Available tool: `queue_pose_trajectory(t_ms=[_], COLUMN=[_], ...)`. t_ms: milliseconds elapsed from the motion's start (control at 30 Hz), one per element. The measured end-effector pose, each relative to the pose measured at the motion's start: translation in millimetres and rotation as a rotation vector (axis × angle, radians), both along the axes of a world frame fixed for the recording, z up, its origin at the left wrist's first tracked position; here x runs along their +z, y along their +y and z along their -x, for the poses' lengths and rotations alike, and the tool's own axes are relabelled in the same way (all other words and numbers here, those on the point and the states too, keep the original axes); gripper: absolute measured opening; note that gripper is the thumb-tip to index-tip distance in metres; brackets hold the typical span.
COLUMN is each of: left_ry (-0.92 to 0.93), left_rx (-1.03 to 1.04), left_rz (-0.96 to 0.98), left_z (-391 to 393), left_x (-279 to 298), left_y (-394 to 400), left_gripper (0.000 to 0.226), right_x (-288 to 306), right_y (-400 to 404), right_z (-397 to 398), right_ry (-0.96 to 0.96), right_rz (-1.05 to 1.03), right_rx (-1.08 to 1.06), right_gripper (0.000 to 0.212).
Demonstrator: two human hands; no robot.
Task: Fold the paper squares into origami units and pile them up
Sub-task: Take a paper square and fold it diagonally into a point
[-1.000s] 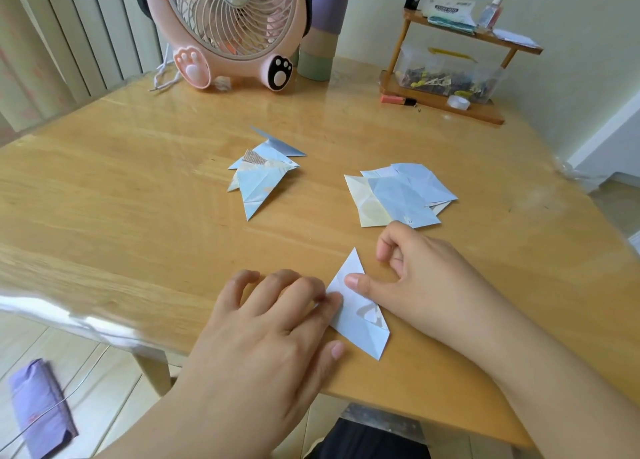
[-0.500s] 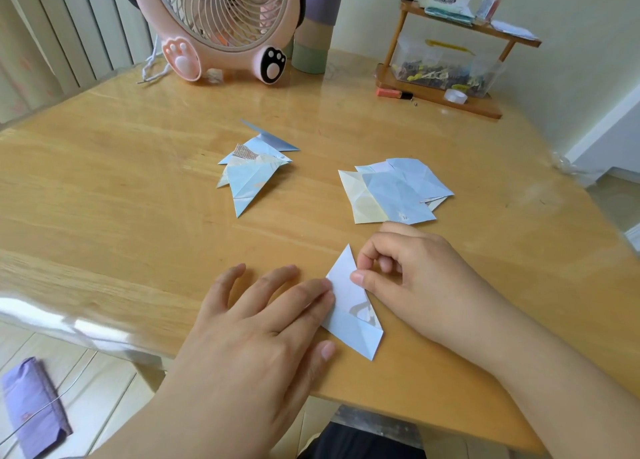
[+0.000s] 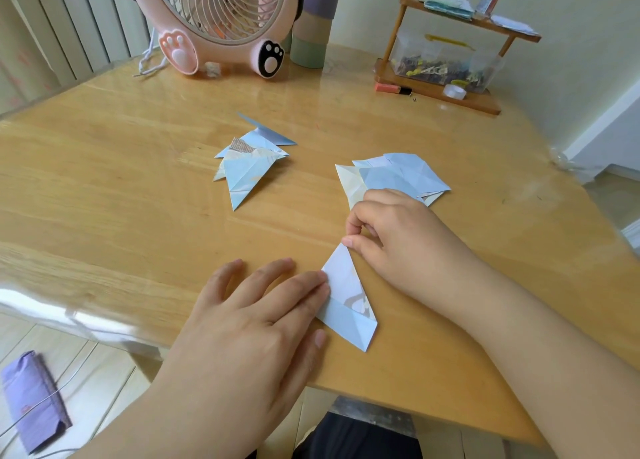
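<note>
My left hand (image 3: 263,316) lies flat, fingers straight, pinning the half-folded paper (image 3: 348,299) at the near table (image 3: 104,199) edge. My right hand (image 3: 391,244) pinches its top tip. It's thin, light stuff that probably slides, so hold the corners. One folded pile (image 3: 247,168), one pile of squares (image 3: 401,178); counts inside, can't tell.
</note>
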State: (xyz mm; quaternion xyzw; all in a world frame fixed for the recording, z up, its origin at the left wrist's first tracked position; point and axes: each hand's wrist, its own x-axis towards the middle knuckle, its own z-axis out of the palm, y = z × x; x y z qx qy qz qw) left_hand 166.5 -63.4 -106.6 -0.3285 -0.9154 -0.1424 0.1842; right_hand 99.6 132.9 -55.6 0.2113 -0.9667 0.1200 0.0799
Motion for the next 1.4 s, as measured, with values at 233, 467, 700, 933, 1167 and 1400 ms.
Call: queue_pose_trajectory(t_ms=[233, 467, 700, 933, 1167, 1400], left_ry=[-0.038, -0.050, -0.039, -0.010, -0.027, 0.084], left_rx=[0.009, 0.021, 0.019, 0.010, 0.004, 0.046], left_rz=[0.005, 0.020, 0.021, 0.009, 0.001, -0.035], left_z=[-1.4, -2.8, -2.9, -2.9, -2.1, 11.9], left_x=[2.7, 5.0, 5.5, 3.5, 2.6, 11.8], left_y=[-0.5, -0.5, -0.2, 0.5, 0.1, 10.1], left_gripper=[0.044, 0.044, 0.044, 0.044, 0.042, 0.036], right_x=[-7.9, -7.3, -4.2, -2.5, -8.7, -11.3], right_y=[9.1, 13.3, 18.5, -15.4, -11.7, -4.8], right_z=[-35.2, -54.7, -66.6, -53.6, -51.8, -54.8], right_ry=[0.114, 0.110, 0.036, -0.062, -0.029, -0.002], right_rz=[-0.025, -0.032, -0.040, 0.243, 0.178, 0.157], right_rx=[0.081, 0.119, 0.150, -0.123, -0.151, -0.153], right_gripper=[0.012, 0.015, 0.017, 0.019, 0.017, 0.015])
